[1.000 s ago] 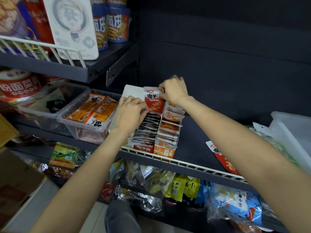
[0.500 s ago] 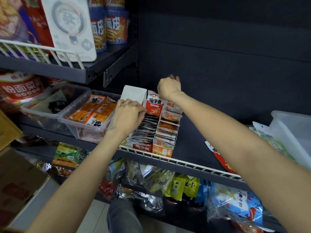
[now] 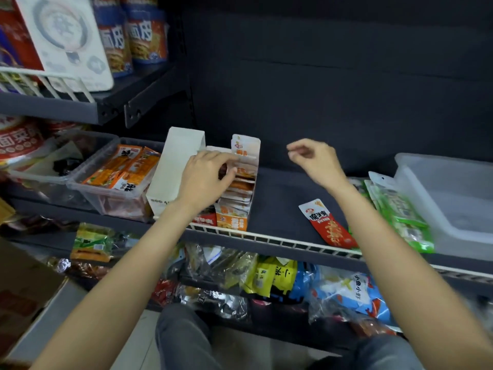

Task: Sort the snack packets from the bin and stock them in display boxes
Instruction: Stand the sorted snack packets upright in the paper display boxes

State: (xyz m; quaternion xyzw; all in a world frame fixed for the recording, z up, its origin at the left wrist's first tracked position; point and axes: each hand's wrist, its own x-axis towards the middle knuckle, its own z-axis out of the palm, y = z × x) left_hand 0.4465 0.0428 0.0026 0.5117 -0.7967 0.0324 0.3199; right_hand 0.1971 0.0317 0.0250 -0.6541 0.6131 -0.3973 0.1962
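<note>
Gone from the back of the display box [image 3: 234, 193], the right hand [image 3: 316, 162] now hangs empty over bare shelf [image 3: 277, 198], fingers loosely curled. Left hand [image 3: 206, 174] rests curled on the upright packets, apparently keeping the row from tipping forward. One red packet [image 3: 326, 222] lies flat near the wire front rail [image 3: 280, 240], likely next. Green packets [image 3: 397, 212] lean on the clear bin [image 3: 448, 198] at right. Open shelf between box and bin leaves room to reach.
</note>
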